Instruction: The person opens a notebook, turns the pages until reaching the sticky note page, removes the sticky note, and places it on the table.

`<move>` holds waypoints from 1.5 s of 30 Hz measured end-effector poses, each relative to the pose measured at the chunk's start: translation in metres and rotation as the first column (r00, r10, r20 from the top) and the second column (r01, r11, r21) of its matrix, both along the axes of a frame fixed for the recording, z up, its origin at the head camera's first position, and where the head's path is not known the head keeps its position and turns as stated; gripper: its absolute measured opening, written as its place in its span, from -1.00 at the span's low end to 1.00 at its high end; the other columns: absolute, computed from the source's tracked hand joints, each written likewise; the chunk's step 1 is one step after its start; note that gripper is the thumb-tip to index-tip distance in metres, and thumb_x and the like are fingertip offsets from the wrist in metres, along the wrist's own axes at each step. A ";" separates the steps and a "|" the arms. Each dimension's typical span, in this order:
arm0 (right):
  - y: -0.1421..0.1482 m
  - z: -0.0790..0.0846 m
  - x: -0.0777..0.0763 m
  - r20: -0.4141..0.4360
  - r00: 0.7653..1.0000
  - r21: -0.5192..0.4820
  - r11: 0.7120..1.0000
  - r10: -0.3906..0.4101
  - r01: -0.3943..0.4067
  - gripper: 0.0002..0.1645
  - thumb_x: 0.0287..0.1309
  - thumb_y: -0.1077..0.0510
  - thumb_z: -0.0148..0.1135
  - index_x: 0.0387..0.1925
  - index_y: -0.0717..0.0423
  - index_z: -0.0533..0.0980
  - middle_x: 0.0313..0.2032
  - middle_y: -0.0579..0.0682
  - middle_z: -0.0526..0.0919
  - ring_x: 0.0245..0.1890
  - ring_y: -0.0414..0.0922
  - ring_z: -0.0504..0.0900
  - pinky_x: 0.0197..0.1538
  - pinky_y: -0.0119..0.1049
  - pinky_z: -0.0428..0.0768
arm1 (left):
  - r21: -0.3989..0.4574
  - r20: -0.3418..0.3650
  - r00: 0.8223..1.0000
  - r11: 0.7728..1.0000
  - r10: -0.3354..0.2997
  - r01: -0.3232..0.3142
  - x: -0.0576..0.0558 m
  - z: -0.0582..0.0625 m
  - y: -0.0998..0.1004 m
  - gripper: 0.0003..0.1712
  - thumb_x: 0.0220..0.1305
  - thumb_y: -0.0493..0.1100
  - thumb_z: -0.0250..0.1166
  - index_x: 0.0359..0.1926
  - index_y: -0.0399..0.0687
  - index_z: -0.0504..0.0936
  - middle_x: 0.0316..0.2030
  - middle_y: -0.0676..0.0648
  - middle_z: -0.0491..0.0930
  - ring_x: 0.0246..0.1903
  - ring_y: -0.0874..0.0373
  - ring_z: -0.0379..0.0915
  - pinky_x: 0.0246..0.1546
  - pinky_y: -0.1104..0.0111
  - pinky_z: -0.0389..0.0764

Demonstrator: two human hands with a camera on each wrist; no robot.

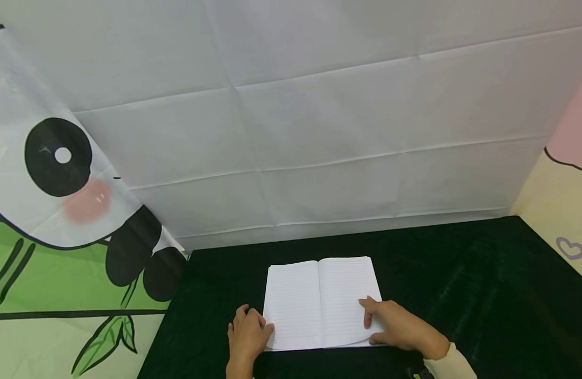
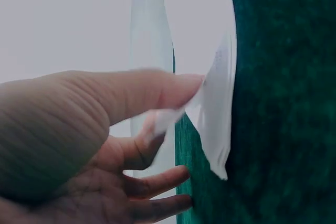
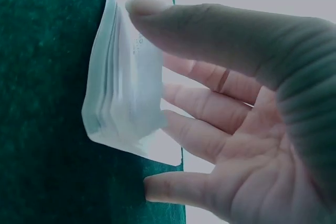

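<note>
An open notebook (image 1: pixel 295 305) with ruled white pages lies on the dark green cloth, its spine running away from me. At its lower left corner is my left hand (image 1: pixel 249 332); in the left wrist view the thumb (image 2: pixel 176 88) and index finger pinch the page corner, the other fingers spread beyond the edge. My right hand (image 1: pixel 400 325) grips the lower right corner, index finger over the page and thumb by the bottom edge. Seen from the right wrist, a fanned stack of pages (image 3: pixel 123 93) sits between thumb and fingers. The lower edge of the right page bows up slightly.
Dark green cloth (image 1: pixel 461 284) covers the table around the notebook. A creased white sheet (image 1: pixel 319 131) hangs behind it. A printed cartoon panel (image 1: pixel 44 210) stands on the left, and a cream and pink one (image 1: pixel 556 210) on the right.
</note>
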State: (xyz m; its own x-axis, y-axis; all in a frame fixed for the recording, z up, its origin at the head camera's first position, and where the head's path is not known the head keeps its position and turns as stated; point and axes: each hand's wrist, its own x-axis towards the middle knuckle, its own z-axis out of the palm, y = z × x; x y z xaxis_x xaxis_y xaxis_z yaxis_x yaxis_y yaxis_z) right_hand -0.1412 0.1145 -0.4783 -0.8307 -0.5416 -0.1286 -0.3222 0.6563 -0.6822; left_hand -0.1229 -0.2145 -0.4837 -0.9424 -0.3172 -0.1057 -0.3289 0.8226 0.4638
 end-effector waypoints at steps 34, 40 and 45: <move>0.001 -0.003 -0.002 -0.034 0.998 -0.049 0.997 -0.054 0.053 -0.71 0.29 0.17 0.26 0.02 0.16 0.61 0.22 0.27 0.62 0.30 0.24 0.54 0.24 0.28 0.48 | 0.238 -0.029 0.787 0.760 -0.617 0.605 0.000 -0.008 0.069 -0.63 0.26 0.04 0.39 0.05 0.19 0.55 0.42 -0.11 0.43 0.47 -0.11 0.27 0.46 -0.25 0.15; 0.001 -0.002 -0.002 -0.013 0.997 -0.036 0.996 -0.080 0.079 -0.55 0.27 0.13 0.29 0.14 0.23 0.57 0.21 0.29 0.62 0.28 0.24 0.56 0.22 0.28 0.50 | 0.201 -0.012 0.798 0.780 -0.603 0.592 0.003 -0.006 0.078 -0.43 0.04 0.27 0.50 -0.08 0.14 0.47 0.47 -0.22 0.33 0.49 -0.20 0.21 0.39 -0.37 0.14; 0.001 -0.003 -0.002 -0.015 0.996 -0.037 0.996 -0.083 0.082 -0.55 0.29 0.09 0.28 0.14 0.23 0.57 0.18 0.26 0.65 0.22 0.16 0.62 0.20 0.25 0.53 | 0.190 -0.028 0.798 0.781 -0.601 0.595 0.005 -0.006 0.082 -0.45 -0.03 0.20 0.58 -0.26 0.11 0.42 0.47 -0.25 0.31 0.51 -0.23 0.16 0.34 -0.45 0.11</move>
